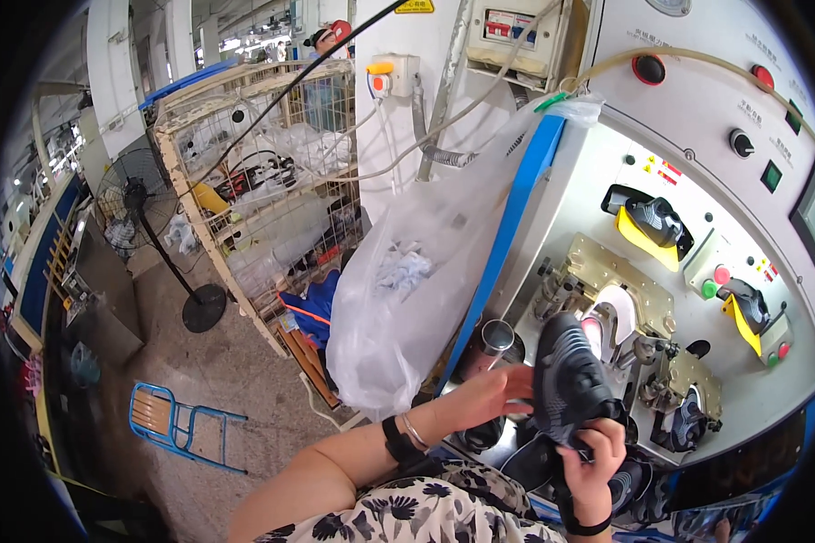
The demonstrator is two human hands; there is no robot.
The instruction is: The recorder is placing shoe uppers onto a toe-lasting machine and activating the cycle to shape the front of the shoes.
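A black and grey shoe upper (pixel 568 376) is held up in front of the machine, its laced front facing up. Gripping its lower end from beneath is my right hand (pixel 592 452), with fingers and thumb curled onto it. On the upper's left side, my left hand (pixel 496 398) has its fingers against the edge, the tips partly hidden by the upper. Just behind it are a metal clamp fixture (pixel 620 281) and a white curved pad (pixel 618 309). Below my hands lie more dark shoe uppers (pixel 629 484), partly covered by my right arm.
The machine panel carries shoe uppers on yellow-edged holders (pixel 647 240), push buttons (pixel 715 281) and a second clamp (pixel 688 385). A metal cup (pixel 496 337) stands left of the upper. Further left are a large plastic bag (pixel 380 344), a wire cage (pixel 254 154), a fan (pixel 204 308) and a blue-framed stool (pixel 158 412).
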